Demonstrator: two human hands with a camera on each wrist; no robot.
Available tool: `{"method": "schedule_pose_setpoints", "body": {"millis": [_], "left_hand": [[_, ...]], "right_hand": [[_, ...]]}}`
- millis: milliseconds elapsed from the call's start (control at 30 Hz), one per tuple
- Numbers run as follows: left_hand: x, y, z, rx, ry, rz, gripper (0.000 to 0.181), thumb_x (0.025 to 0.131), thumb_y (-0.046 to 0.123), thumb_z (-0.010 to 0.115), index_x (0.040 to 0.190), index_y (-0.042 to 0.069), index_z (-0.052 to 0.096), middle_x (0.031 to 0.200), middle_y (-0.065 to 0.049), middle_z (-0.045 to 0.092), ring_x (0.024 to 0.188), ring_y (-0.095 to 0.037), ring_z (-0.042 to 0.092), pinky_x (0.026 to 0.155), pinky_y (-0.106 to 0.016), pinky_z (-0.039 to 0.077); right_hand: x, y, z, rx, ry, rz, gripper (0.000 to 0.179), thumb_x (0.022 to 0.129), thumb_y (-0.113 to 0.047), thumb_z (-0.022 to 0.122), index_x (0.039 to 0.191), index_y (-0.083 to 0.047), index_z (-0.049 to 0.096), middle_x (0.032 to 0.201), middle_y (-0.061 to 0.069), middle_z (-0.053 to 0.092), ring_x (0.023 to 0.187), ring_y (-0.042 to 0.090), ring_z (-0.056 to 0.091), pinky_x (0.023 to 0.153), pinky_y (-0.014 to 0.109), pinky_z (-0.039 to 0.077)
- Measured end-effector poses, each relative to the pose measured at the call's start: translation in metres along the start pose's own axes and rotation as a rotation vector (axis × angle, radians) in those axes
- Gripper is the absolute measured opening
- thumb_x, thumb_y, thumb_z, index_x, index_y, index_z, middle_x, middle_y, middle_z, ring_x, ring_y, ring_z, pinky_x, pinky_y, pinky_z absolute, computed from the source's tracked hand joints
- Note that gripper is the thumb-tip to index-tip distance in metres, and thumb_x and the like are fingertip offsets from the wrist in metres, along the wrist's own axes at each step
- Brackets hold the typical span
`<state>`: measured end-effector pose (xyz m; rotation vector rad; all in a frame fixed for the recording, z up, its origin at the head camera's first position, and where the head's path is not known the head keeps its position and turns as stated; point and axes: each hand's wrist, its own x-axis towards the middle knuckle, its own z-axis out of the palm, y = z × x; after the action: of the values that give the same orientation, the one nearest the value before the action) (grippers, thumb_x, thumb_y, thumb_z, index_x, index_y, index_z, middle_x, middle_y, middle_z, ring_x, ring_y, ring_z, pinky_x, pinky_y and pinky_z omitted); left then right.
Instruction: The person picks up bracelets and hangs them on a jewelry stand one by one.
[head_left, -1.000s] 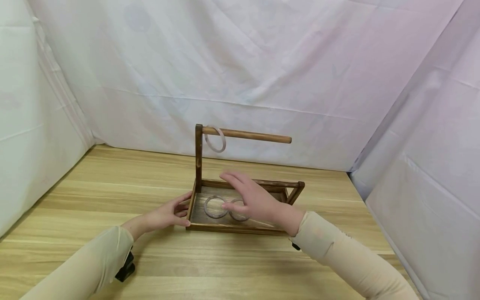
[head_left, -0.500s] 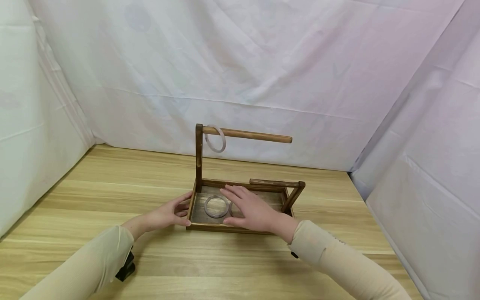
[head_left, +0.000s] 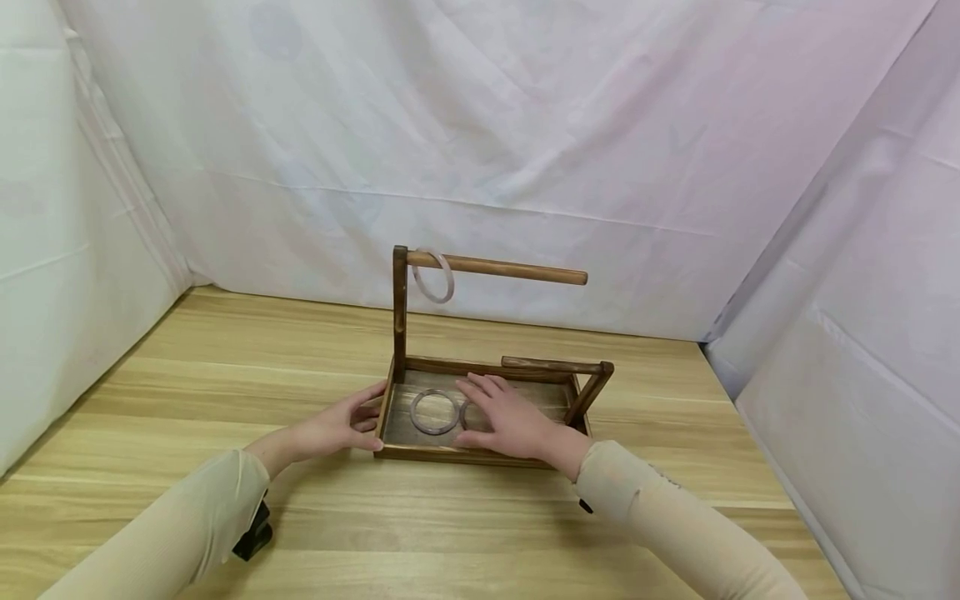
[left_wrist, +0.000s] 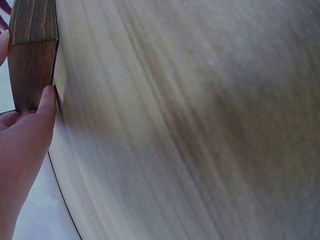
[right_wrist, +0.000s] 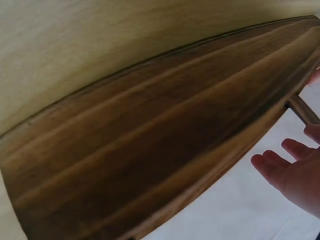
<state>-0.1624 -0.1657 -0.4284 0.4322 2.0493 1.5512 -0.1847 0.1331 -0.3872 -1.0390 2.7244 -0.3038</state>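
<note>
A dark wooden bangle stand [head_left: 397, 325] with a tray base [head_left: 420, 454] stands mid-table in the head view. My left hand [head_left: 330, 429] grips the tray's left end, thumb at the front corner and fingers along the side. Over the tray, my right hand [head_left: 513, 421] spreads thumb and fingers above a pale bangle [head_left: 462, 417], hiding most of it. Left of it, a second bangle [head_left: 433, 432] lies flat on the tray floor. A third bangle [head_left: 451, 285] hangs from the upper bar [head_left: 517, 269], near the post. In the right wrist view, the fingers [right_wrist: 272, 165] show beyond the tray's front wall.
A lower, shorter bar [head_left: 555, 366] juts leftward from a slanted post [head_left: 588, 396] at the tray's right end, close behind my right hand. White cloth [head_left: 480, 150] encloses the wood-grain table [head_left: 315, 525] at the back and sides.
My right hand has come down into the tray and shifted slightly, covering more of the right bangle. The left hand stays at the tray's end.
</note>
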Motion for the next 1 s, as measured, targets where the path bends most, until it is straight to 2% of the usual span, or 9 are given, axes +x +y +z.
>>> {"method": "schedule_pose_setpoints", "body": {"millis": [300, 600, 767, 1000], "left_hand": [[-0.001, 0.001, -0.001, -0.001, 0.0, -0.006, 0.102, 0.082, 0.015, 0.071, 0.15, 0.005, -0.003, 0.149, -0.036, 0.012, 0.135, -0.05, 0.023, 0.111, -0.05, 0.032], [-0.001, 0.004, 0.0, 0.01, -0.004, 0.016, 0.102, 0.082, 0.015, 0.071, 0.15, 0.004, -0.003, 0.148, -0.038, 0.011, 0.134, -0.052, 0.024, 0.111, -0.051, 0.032], [-0.001, 0.004, 0.0, 0.014, 0.0, 0.007, 0.102, 0.082, 0.016, 0.071, 0.15, 0.004, -0.003, 0.148, -0.038, 0.012, 0.134, -0.051, 0.024, 0.111, -0.051, 0.031], [-0.001, 0.004, 0.001, 0.008, 0.004, 0.003, 0.101, 0.082, 0.014, 0.071, 0.15, 0.003, -0.003, 0.148, -0.038, 0.012, 0.135, -0.051, 0.023, 0.112, -0.052, 0.03]], "right_hand": [[0.005, 0.012, 0.01, -0.001, -0.006, 0.036, 0.079, 0.087, -0.054, 0.056, 0.15, -0.017, 0.024, 0.154, 0.013, 0.025, 0.141, 0.034, 0.024, 0.113, 0.051, 0.032], [0.007, 0.016, 0.014, 0.019, -0.006, 0.069, 0.08, 0.085, -0.054, 0.059, 0.149, -0.017, 0.027, 0.153, 0.012, 0.028, 0.141, 0.031, 0.025, 0.11, 0.049, 0.037], [0.009, 0.019, 0.015, 0.023, -0.028, 0.087, 0.08, 0.085, -0.054, 0.06, 0.149, -0.02, 0.026, 0.152, 0.011, 0.028, 0.14, 0.03, 0.027, 0.107, 0.049, 0.04], [0.015, 0.023, 0.016, 0.031, -0.055, 0.094, 0.074, 0.085, -0.044, 0.064, 0.147, -0.018, 0.032, 0.148, 0.01, 0.034, 0.136, 0.028, 0.033, 0.102, 0.045, 0.045]]}}
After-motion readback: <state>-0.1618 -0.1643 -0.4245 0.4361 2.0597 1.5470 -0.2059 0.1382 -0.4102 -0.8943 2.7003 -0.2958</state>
